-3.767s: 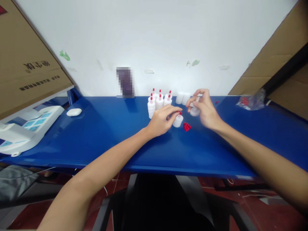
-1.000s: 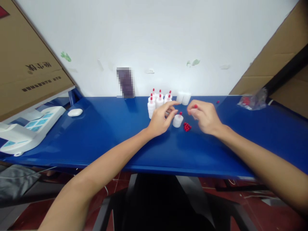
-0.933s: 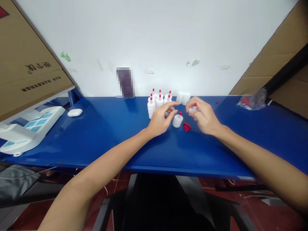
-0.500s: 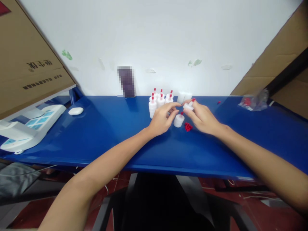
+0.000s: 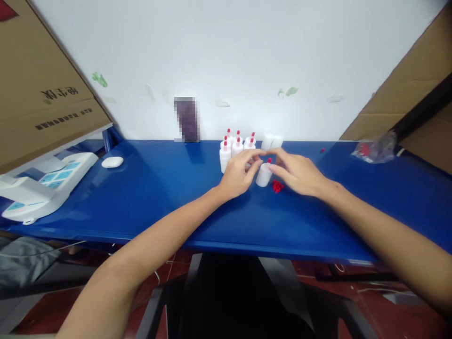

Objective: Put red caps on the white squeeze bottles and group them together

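Note:
A small white squeeze bottle (image 5: 263,176) stands between my two hands, a little tilted, with a red tip (image 5: 269,161) on top. At that top my right hand (image 5: 296,173) has its thumb and forefinger curled around the bottle's nozzle cap; the fingers partly hide it. My left hand (image 5: 239,173) is curved at the bottle's left side, thumb and forefinger apart, and seems to hold nothing. Just right of the bottle lies a small heap of red tips (image 5: 278,186). Behind my left hand stand several white bottles with red tips (image 5: 237,147), grouped together.
Two plain white containers (image 5: 271,141) stand by the wall. A clear bag with red pieces (image 5: 376,148) lies at the right, and a stray red tip (image 5: 322,150) nearer. On the left are a white case (image 5: 112,162) and a white device (image 5: 52,186). A dark pixelated panel (image 5: 187,120) leans on the wall.
My right hand has brought the white nozzle cap with its red tip left and down, from beside the bottle onto its top. My left hand has barely moved.

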`<action>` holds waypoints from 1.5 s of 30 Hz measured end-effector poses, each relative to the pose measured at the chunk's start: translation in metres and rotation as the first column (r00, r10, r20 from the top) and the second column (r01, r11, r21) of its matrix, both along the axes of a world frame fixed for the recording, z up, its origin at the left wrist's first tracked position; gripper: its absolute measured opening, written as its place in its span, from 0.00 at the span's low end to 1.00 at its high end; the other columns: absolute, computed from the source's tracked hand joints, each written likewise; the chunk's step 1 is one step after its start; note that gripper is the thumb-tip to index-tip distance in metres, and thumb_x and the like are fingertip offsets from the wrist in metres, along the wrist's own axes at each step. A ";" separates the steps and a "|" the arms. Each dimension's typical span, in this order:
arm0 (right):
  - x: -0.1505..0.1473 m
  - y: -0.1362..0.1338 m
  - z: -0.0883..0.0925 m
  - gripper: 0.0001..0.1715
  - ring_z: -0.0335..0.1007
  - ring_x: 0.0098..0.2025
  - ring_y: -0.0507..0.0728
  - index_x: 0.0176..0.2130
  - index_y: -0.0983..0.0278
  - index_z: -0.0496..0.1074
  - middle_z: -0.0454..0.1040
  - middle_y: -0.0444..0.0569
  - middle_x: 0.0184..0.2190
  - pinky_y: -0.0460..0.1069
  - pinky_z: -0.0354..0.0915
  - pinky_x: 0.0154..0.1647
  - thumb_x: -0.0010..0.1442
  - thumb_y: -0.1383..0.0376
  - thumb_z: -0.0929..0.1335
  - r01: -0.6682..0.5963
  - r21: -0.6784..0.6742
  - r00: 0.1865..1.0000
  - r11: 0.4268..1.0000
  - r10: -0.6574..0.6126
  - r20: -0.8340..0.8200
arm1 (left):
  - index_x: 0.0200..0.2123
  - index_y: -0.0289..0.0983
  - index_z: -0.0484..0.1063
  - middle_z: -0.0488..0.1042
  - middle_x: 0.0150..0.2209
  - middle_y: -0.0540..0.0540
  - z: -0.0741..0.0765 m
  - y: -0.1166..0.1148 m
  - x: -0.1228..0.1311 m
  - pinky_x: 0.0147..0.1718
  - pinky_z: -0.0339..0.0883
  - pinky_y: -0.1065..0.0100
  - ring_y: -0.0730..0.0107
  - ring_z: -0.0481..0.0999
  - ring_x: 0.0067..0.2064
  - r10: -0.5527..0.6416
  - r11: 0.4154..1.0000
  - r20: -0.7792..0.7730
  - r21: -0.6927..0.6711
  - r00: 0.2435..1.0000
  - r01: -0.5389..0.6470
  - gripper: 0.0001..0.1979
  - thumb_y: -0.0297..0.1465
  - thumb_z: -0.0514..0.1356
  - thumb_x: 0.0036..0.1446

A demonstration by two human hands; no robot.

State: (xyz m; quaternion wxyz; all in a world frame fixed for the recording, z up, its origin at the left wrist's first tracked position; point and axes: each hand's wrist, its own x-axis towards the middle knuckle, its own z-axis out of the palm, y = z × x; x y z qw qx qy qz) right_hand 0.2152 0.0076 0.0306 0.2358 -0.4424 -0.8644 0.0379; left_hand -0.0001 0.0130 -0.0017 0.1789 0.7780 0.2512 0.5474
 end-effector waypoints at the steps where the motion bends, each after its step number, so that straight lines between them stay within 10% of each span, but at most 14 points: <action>1: 0.001 0.001 0.001 0.21 0.72 0.33 0.61 0.57 0.58 0.66 0.75 0.47 0.33 0.54 0.62 0.34 0.68 0.53 0.62 0.008 0.016 0.997 1.000 -0.007 -0.083 | 0.50 0.36 0.74 0.77 0.43 0.44 0.000 0.000 0.000 0.34 0.74 0.74 0.73 0.77 0.39 0.001 1.000 0.007 -0.013 1.000 -0.001 0.10 0.29 0.57 0.68; 9: 0.001 0.017 -0.008 0.14 0.63 0.28 0.55 0.33 0.58 0.59 0.61 0.44 0.31 0.52 0.61 0.28 0.44 0.70 0.64 -0.184 -0.087 0.628 0.979 0.049 -0.776 | 0.51 0.35 0.73 0.77 0.41 0.45 0.000 -0.001 0.003 0.41 0.76 0.71 0.74 0.78 0.41 -0.019 1.000 0.064 0.007 0.998 0.018 0.11 0.25 0.57 0.67; 21: -0.016 -0.011 0.009 0.05 0.79 0.41 0.61 0.40 0.58 0.76 0.79 0.50 0.42 0.61 0.74 0.49 0.62 0.63 0.70 -0.157 -0.006 0.639 0.988 0.097 -0.763 | 0.48 0.37 0.74 0.78 0.44 0.45 0.003 -0.005 0.005 0.45 0.78 0.67 0.71 0.80 0.45 0.029 0.997 0.089 0.067 0.996 -0.035 0.09 0.26 0.58 0.67; 36: -0.018 -0.010 0.011 0.16 0.83 0.35 0.64 0.39 0.61 0.79 0.83 0.50 0.33 0.63 0.79 0.45 0.54 0.56 0.78 -0.351 -0.195 0.451 0.916 -0.018 -0.893 | 0.55 0.39 0.67 0.76 0.44 0.46 0.008 -0.015 0.014 0.47 0.80 0.66 0.71 0.81 0.43 -0.059 0.994 0.194 -0.084 0.979 0.076 0.16 0.25 0.60 0.66; 45: -0.016 -0.015 0.018 0.18 0.79 0.28 0.56 0.41 0.61 0.81 0.81 0.48 0.31 0.49 0.75 0.23 0.51 0.59 0.81 -0.506 -0.311 0.439 0.804 -0.071 -0.896 | 0.50 0.38 0.73 0.79 0.46 0.46 0.010 -0.021 0.012 0.44 0.80 0.71 0.73 0.81 0.44 -0.015 0.992 0.118 0.129 0.993 0.000 0.10 0.25 0.58 0.67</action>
